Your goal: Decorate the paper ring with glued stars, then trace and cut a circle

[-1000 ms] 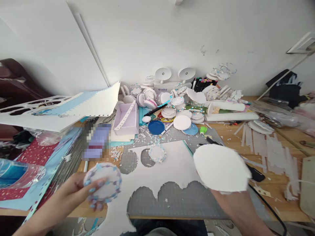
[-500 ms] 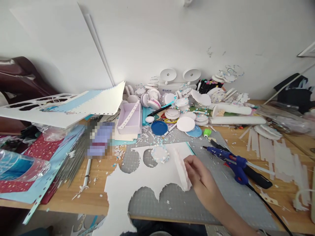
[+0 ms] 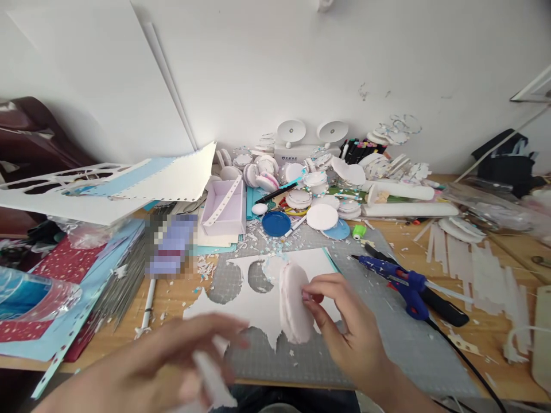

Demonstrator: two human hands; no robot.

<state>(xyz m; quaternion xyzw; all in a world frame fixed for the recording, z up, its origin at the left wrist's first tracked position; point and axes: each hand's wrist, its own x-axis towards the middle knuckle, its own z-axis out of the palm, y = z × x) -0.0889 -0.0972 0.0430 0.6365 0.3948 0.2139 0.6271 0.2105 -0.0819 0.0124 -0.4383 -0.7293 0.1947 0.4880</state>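
Note:
In my right hand (image 3: 350, 324) is a thick round white foam disc (image 3: 297, 304), pinched at its right edge between thumb and fingertips. The disc stands nearly upright and looks made of two layers with a rough edge between. My left hand (image 3: 172, 350), blurred, is at the lower left with fingers stretched apart, over a white sheet with round cut-outs (image 3: 258, 310). Part of the sheet shows between its fingers; I make out nothing held. Behind the held disc, a bead-edged round piece (image 3: 273, 267) is partly hidden on the sheet.
A blue glue gun (image 3: 387, 272) lies on the grey cutting mat (image 3: 370, 355) at right, its cord running to the front. Behind are a blue lid (image 3: 276, 223), a lilac box (image 3: 224, 206) and piled white discs (image 3: 322, 217). A plastic bottle (image 3: 34, 295) lies at left.
My left hand has come into view from the lower left. My right hand has moved slightly left, turning the disc so that its flat face shows more. The view has shifted a little.

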